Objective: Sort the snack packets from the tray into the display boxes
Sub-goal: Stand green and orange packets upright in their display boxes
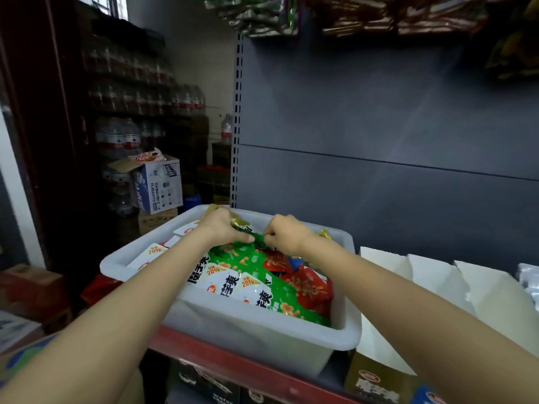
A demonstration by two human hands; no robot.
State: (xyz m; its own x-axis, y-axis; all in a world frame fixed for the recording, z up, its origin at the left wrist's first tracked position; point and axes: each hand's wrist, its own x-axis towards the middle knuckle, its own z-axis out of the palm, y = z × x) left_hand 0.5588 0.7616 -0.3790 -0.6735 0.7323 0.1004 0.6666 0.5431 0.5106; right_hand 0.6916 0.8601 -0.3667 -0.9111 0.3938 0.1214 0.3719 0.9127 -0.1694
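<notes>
Both your arms reach forward over the white plastic tray (pixel 256 330), which sits on a red-edged shelf (pixel 233 360) in front of a grey back panel (pixel 379 126). Your left hand (pixel 221 225) is at the far side of the tray with its fingers curled down around a gold-and-green packet (pixel 239 223), and your right hand (pixel 287 233) is just beside it, its fingers closed into a pinch on the end of a green packet (pixel 258 238) that runs between the two hands. Your left thumb lies against that same green packet. The tray is heaped with snack packets (pixel 262 284): white ones with black lettering and a yellow "20%" corner toward the left and front, green ones through the middle, red ones toward the right. To the right of the tray, touching its side, stand the open display boxes (pixel 437 287), white inside with their flaps up; the nearest has a gold printed front. Stacked water bottles (pixel 122 135) and a cardboard carton (pixel 159 185) fill the dim corner to the left.
</notes>
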